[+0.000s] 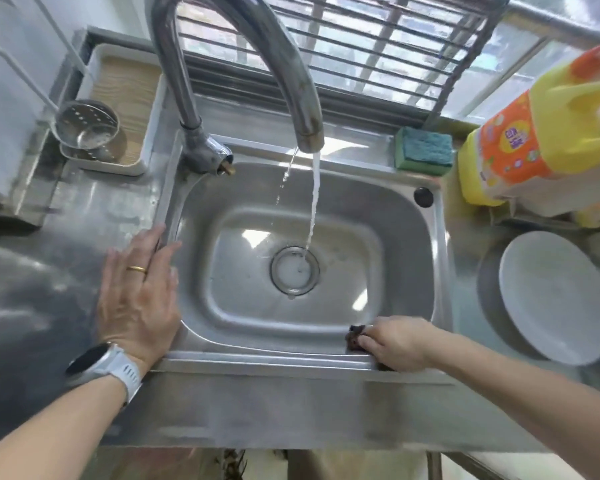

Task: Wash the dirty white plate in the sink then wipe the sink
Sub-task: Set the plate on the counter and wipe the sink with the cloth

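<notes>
Steel sink (409, 216) with water from the faucet (257, 46) falling into the drain strainer (294, 270) at its centre; the white plate (551, 299) leans on the table (49, 271) at 3 o'clock of the basin, below a yellow detergent bottle (534, 140). Left hand (141, 292) lies flat on the rim at 9 o'clock, fingers extended and close together. Right hand (397, 341), at 5 o'clock, has its fingers clamped on a dark cloth (355, 336) against the front rim.

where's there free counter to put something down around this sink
Bare steel counter lies left of the sink, outward of the left hand, and along the front edge between both arms. The right side is crowded: white plate, yellow jug, sponge.
</notes>
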